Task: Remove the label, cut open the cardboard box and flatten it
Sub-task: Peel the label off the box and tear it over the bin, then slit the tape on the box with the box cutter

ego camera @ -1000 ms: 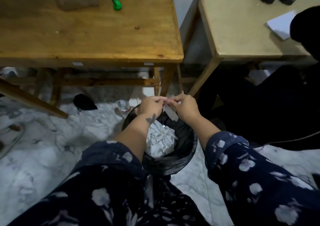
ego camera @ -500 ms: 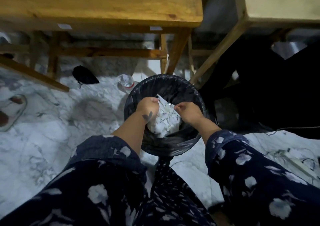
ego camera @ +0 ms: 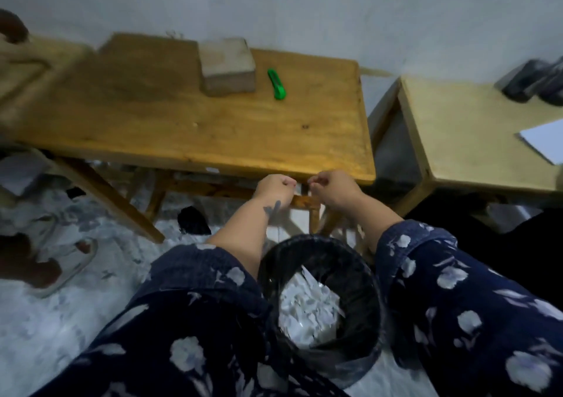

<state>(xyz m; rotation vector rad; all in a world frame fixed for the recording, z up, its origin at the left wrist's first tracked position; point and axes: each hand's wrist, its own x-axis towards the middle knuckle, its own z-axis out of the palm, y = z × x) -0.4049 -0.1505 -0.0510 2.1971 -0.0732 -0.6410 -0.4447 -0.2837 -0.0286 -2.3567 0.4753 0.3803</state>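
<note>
Wooden table (ego camera: 189, 128) carries the cardboard box (ego camera: 228, 69) and green cutter (ego camera: 276, 84) well beyond both curled, apparently empty hands, left hand (ego camera: 275, 187) and right hand (ego camera: 332, 190), above the bin (ego camera: 362, 278); label seemingly binned, cutting next, so reach for the cutter

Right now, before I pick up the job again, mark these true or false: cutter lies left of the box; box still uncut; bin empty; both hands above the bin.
1. The green cutter lies left of the cardboard box. False: it lies to the box's right.
2. The box stands closed on the wooden table. True.
3. The bin is empty. False: white paper scraps fill it.
4. The left hand and right hand are raised above the bin. True.
</note>
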